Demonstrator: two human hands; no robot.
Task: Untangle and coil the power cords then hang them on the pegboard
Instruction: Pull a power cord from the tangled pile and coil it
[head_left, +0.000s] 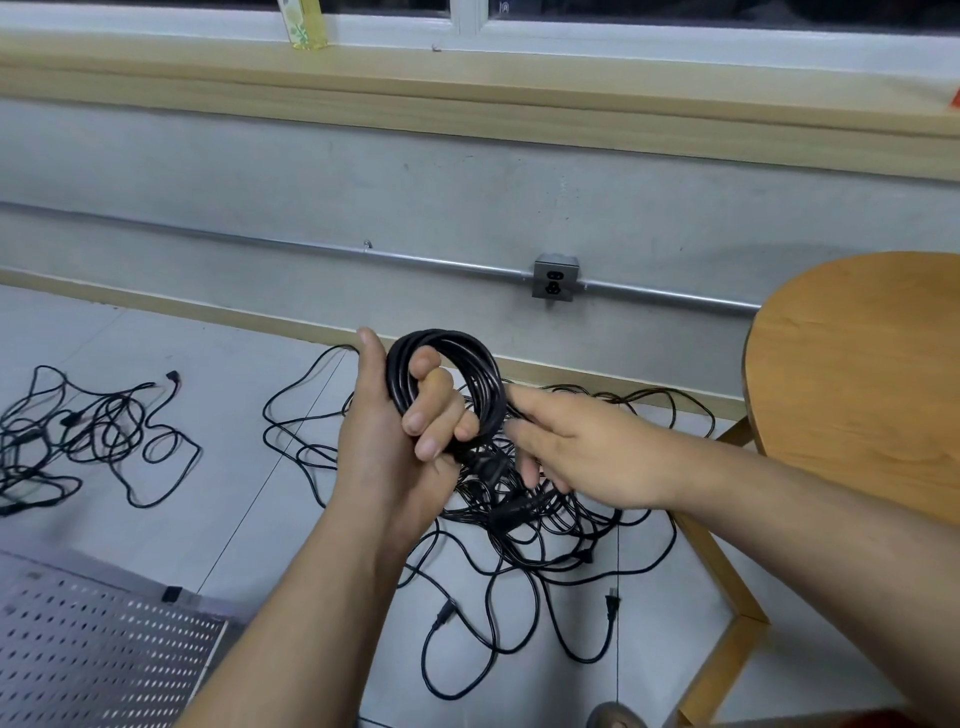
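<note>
My left hand grips a coiled black power cord, fingers curled through the loops, held up above the floor. My right hand is beside the coil's right side; its index finger touches the loops and the lower fingers curl near the cord's hanging end. Below them a tangled pile of black cords lies on the tiled floor, with plugs showing at its front. A second tangle of cords lies at the left. The metal pegboard lies at the bottom left.
A round wooden table with angled legs stands at the right. A wall socket on a metal conduit sits on the grey wall ahead. A window sill with a yellow carton runs along the top.
</note>
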